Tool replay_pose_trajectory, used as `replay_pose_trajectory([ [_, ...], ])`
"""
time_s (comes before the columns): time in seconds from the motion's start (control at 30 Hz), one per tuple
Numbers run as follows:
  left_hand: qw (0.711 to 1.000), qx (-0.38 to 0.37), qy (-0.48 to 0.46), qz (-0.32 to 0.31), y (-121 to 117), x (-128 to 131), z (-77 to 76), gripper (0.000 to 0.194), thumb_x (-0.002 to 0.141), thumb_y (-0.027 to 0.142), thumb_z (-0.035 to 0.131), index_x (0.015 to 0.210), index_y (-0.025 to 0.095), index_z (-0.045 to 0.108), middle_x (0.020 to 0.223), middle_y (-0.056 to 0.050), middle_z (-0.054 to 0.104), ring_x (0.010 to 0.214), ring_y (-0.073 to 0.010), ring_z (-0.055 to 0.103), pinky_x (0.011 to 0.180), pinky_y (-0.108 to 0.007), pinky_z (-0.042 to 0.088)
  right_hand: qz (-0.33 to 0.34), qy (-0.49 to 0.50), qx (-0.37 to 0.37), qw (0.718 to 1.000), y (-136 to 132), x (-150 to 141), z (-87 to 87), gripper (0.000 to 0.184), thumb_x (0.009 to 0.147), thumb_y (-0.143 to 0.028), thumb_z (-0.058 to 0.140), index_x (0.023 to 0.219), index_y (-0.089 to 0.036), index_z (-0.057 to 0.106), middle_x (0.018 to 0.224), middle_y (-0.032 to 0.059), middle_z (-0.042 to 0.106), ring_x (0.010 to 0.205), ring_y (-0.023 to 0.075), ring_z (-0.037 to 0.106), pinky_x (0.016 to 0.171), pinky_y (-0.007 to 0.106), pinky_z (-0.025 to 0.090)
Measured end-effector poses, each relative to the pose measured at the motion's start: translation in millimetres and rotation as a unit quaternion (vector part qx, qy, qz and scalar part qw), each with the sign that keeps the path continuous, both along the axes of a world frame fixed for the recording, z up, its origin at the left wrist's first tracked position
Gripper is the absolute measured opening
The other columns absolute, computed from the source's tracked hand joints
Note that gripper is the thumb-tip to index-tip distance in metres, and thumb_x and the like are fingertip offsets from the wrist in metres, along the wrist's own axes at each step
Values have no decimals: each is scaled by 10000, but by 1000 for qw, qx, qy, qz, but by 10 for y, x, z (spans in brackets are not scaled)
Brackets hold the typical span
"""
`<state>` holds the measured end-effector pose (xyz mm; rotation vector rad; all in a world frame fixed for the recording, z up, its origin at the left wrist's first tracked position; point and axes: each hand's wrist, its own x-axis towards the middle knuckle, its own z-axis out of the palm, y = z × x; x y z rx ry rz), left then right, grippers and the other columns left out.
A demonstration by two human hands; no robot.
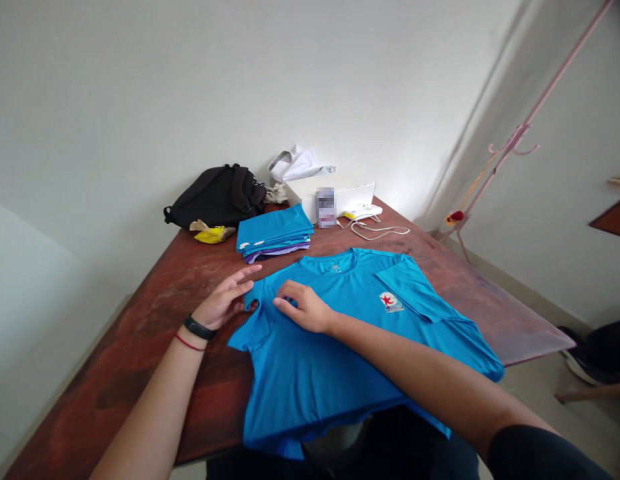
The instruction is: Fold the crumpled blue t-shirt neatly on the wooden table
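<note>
A blue short-sleeved T-shirt [315, 360] is spread over the table with its collar away from me. A round white logo with a red star-like figure [391, 302] shows on its chest. The sleeve on the right is folded inward; the sleeve on the left lies crumpled. Beside that left sleeve, my left hand [225, 298] is open, its fingers apart and its lower fingertips partly hidden near the cloth. My right hand [306, 307] rests palm down on the shirt near the left shoulder, loosely bent, with no cloth visibly gripped.
Behind the shirt sits a stack of folded blue and purple clothes [276, 230]. Farther back are a black backpack [210, 197], a yellow wrapper [213, 233], a white box [350, 195] and a white device with a cable [363, 212]. A pink coat stand [515, 137] stands right of the wooden table [140, 353].
</note>
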<state>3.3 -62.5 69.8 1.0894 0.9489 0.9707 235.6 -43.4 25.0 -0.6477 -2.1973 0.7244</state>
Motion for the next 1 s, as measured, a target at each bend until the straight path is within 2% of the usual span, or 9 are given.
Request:
replay_pose_trajectory([
  [0.1,999,-31,-1,-7,-1,65,-27,582,857,251,749,1396,246,528,918,-20,711,686,-129,698,634,-232,603,-5,59,-48,997,-41,26,31,324,1034,-430,415,995,-174,608,944,46,655,855,161,605,790,289,481],
  [0.23,998,-52,-10,-39,-9,136,-61,517,865,242,744,1351,214,571,1087,-78,717,796,-157,729,747,-268,611,-1,88,-61,994,-106,63,51,307,989,-445,507,1157,-189,506,1031,54,642,881,170,614,768,288,491],
  [0.37,996,-62,-7,-58,-1,156,-104,546,892,269,720,1398,237,519,1118,-99,717,863,-190,741,788,-292,596,15,39,-61,997,-132,64,43,349,973,-439,538,1227,-215,455,936,20,636,770,159,621,717,284,487],
  [0.53,998,-50,-7,-45,22,146,-147,502,903,263,708,1372,212,537,1088,-93,719,834,-154,725,738,-228,564,10,19,-80,997,-111,27,16,319,981,-418,536,1214,-220,447,814,-21,619,678,139,611,637,243,452],
  [0.63,997,-47,-22,-52,22,138,-155,516,915,264,692,1399,221,516,1102,-94,717,873,-160,721,771,-237,556,-9,21,-102,995,-89,15,-6,351,981,-420,540,1245,-223,419,788,-34,620,634,133,607,600,230,430],
  [0.87,994,-39,-43,-96,-12,136,-137,601,912,289,691,1464,258,454,1254,-116,670,964,-192,704,848,-287,546,-9,42,-149,988,-73,19,2,425,1037,-418,433,1416,-240,367,693,-64,577,575,130,629,604,238,457],
  [1.0,991,-34,-42,-119,-23,136,-128,663,907,320,694,1502,271,406,1311,-128,639,998,-208,694,873,-307,537,-14,31,-148,988,-70,21,14,405,1045,-418,417,1409,-241,421,641,-66,583,575,135,637,612,241,462],
])
